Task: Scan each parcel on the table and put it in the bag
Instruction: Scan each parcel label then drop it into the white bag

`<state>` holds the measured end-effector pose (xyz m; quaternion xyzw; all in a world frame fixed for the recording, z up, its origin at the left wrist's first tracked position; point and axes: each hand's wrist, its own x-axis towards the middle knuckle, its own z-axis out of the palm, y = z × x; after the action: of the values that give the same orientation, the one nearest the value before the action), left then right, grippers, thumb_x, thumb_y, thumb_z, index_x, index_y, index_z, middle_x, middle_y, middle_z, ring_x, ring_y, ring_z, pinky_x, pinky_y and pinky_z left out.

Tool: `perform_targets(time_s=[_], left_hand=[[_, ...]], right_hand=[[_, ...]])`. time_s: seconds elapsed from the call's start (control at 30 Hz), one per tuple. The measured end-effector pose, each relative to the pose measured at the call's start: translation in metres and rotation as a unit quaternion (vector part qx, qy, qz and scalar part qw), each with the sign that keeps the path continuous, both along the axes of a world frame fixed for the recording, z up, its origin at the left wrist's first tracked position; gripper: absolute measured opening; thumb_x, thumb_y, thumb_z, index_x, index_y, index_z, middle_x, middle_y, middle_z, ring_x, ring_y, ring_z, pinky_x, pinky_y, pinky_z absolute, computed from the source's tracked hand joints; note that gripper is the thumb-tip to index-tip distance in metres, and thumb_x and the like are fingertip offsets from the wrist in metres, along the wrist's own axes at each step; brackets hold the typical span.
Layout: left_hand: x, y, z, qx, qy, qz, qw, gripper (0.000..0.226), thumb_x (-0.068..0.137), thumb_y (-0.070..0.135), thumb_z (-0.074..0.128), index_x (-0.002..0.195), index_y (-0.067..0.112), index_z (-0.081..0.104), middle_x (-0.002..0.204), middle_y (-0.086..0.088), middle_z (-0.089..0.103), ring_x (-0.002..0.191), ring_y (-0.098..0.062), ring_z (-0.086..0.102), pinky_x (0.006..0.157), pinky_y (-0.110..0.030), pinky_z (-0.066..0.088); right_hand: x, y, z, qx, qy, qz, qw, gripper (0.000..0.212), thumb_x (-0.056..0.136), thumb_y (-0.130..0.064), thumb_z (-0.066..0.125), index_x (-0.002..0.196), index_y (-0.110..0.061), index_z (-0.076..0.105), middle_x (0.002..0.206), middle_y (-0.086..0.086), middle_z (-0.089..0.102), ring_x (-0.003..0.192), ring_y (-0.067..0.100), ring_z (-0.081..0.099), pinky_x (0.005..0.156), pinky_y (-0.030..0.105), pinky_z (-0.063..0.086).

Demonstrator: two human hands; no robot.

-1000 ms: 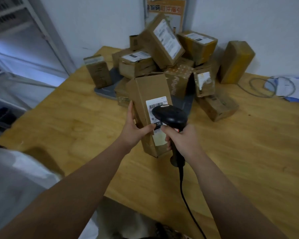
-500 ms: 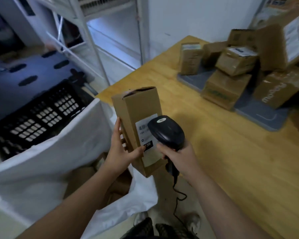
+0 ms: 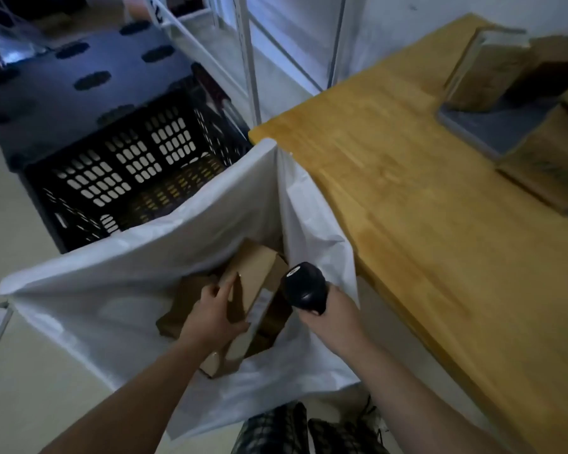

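- The wooden table (image 3: 407, 198) fills the right half of the frame, its near corner touching the rim of the bag.
- The white bag (image 3: 122, 290) stands open in the lower centre, between the table and a black crate, with its mouth spread wide.
- The black crate (image 3: 125, 165), with slotted walls, sits on the floor in the upper left, just behind the bag.
- A grey mat (image 3: 495, 132) lies on the table at the upper right; blurred brown boxes (image 3: 486, 73) stand on it and beside it.
- The parcel (image 3: 254, 280), a tall brown carton with a white label, is inside the mouth of the bag, tilted, over other brown cartons (image 3: 177, 309) lying lower down.
- The left hand (image 3: 214, 314) grips the parcel, fingers curled around its left side and thumb at its near edge.
- The right hand (image 3: 333, 322) is closed around the handle of the scanner, just right of the parcel at the bag's rim.
- The black scanner (image 3: 304, 286) points its head up and left, near the parcel.
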<state>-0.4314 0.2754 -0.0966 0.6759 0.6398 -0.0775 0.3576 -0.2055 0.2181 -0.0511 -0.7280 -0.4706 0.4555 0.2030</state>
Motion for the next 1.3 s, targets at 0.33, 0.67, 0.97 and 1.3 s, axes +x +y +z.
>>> perform_targets(time_s=[0.33,0.67,0.97,1.3], left_hand=[[0.044,0.01,-0.127,-0.1,0.105,-0.16,0.976,0.097,0.084,0.042,0.067,0.151,0.04,-0.002,0.152,-0.014,0.019,0.132,-0.039,0.035,0.104,-0.049,0.04],[0.059,-0.005,-0.15,-0.111,0.155,-0.267,0.945,0.052,0.099,0.042,0.034,0.149,0.033,0.022,0.15,-0.011,0.028,0.135,-0.036,0.031,0.104,-0.048,0.034],[0.066,0.022,-0.047,0.019,0.071,-0.193,0.978,0.049,0.1,0.032,0.041,0.148,0.026,0.033,0.142,-0.009,0.04,0.127,-0.032,0.042,0.1,-0.045,0.043],[0.184,0.031,0.092,0.273,-0.023,-0.37,0.888,0.05,0.099,0.027,0.045,0.147,0.02,0.035,0.147,-0.007,0.039,0.131,-0.028,0.039,0.1,-0.039,0.038]], right_hand=[[-0.001,-0.011,-0.047,-0.046,-0.094,0.018,0.994,0.025,0.084,-0.026,0.067,0.087,-0.03,0.043,0.079,-0.008,0.055,0.076,0.012,0.058,0.061,0.026,0.041],[-0.009,0.002,-0.064,-0.045,-0.152,0.015,0.987,0.025,0.082,-0.032,0.069,0.09,-0.021,0.048,0.084,0.003,0.06,0.079,0.023,0.058,0.063,0.028,0.043],[0.014,-0.008,-0.007,-0.005,-0.126,-0.064,0.99,0.024,0.085,-0.028,0.066,0.095,-0.015,0.049,0.077,0.001,0.057,0.072,0.021,0.057,0.051,0.025,0.035],[0.097,-0.036,0.049,0.061,-0.099,-0.237,0.964,0.019,0.085,-0.019,0.068,0.094,-0.017,0.052,0.076,-0.003,0.056,0.078,0.021,0.056,0.052,0.025,0.032]])
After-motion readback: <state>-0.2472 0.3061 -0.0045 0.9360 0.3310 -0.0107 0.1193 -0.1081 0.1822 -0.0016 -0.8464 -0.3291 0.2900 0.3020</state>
